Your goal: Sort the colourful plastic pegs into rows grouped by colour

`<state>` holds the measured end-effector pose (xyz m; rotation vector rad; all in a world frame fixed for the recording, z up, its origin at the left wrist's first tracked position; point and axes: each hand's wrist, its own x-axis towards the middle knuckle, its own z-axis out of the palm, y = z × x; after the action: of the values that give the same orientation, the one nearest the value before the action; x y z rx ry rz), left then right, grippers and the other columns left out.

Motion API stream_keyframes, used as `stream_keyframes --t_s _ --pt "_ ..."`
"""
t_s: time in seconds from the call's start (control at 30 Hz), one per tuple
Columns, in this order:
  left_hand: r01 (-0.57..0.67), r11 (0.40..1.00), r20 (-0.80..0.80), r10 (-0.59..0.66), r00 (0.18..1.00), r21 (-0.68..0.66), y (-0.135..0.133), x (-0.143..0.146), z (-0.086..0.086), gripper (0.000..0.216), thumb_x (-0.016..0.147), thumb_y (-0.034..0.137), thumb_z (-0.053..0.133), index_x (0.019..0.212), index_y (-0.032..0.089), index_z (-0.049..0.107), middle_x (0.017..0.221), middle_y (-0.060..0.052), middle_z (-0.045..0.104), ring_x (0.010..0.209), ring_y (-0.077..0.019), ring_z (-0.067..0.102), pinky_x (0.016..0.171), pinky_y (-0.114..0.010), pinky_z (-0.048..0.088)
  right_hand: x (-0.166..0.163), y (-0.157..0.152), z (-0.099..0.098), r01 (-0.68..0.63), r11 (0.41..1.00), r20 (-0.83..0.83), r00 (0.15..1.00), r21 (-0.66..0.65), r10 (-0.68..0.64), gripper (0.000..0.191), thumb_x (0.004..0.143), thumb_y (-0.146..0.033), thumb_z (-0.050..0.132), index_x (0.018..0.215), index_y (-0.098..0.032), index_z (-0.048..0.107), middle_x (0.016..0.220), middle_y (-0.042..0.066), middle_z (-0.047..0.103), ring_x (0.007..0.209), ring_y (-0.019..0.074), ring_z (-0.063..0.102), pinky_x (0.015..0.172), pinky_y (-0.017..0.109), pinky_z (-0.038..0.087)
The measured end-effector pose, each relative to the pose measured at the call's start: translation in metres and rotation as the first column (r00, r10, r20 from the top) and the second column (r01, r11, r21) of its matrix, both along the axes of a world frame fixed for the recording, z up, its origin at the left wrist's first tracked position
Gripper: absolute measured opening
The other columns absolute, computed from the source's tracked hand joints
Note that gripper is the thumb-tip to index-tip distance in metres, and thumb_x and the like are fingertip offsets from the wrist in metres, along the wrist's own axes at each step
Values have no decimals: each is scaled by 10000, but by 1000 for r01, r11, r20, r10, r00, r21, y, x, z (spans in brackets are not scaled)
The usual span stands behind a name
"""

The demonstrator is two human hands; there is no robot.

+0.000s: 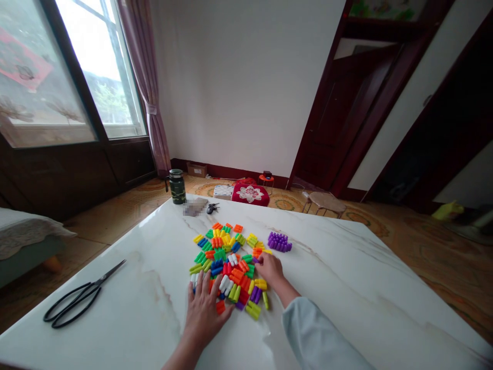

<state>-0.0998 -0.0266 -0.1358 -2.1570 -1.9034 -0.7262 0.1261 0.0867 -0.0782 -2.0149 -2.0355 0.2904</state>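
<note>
A loose pile of bullet-shaped plastic building blocks [239, 277] in red, orange, yellow, green, blue, white and purple lies on the white marble-patterned table [346, 288]. Over the near left edge of the pile, my left hand [205, 303] rests with its fingers spread and holds nothing I can see. At the pile's right side, my right hand [270, 270] is closed in a pinch, with a purple building block [256, 260] at its fingertips. Apart from the mixed pile, to the right and farther back, several purple blocks [279, 242] stand close together in a group.
Black-handled scissors [84, 298] lie at the table's left. Toward the far edge are a dark green flask [177, 187], a blurred-out flat item [195, 206] and a small dark bunch of keys [212, 207]. Beyond the table stands a stool [326, 202].
</note>
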Motion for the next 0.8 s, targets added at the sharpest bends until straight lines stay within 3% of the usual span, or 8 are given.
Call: stream_keyframes --t_s 0.17,0.33,0.63,0.8 --pt "3 1000 9 -3 1000 -17 0 1 3 645 790 509 594 1381 267 502 1457 -145 435 1406 -376 269 1119 -595 182 43 12 -6 73 983 -236 971 170 -31 125 770 -200 608 865 -207 689 832 17 740 758 159 675 696 231 481" --pt "5 1000 26 -5 1000 -19 -1 1 5 646 782 506 604 1375 266 509 1457 -148 434 1405 -381 272 1120 -599 174 81 28 -3 149 967 -184 977 207 -111 198 779 -196 572 892 -200 734 894 69 741 818 194 678 744 266 491" --pt "11 1000 21 -11 1000 -7 -2 1 6 660 785 494 600 1393 266 487 1463 -135 433 1417 -371 250 1132 -597 152 68 47 -9 131 965 -107 988 228 -109 200 738 -125 603 862 -185 748 923 99 728 834 211 661 744 271 466" --pt "12 1000 17 -11 1000 -10 -2 1 6 663 793 504 592 1403 272 473 1471 -133 422 1423 -367 240 1134 -595 153 65 40 -16 176 945 -142 980 277 -141 229 819 -174 543 997 -186 688 883 73 713 815 184 641 744 257 454"
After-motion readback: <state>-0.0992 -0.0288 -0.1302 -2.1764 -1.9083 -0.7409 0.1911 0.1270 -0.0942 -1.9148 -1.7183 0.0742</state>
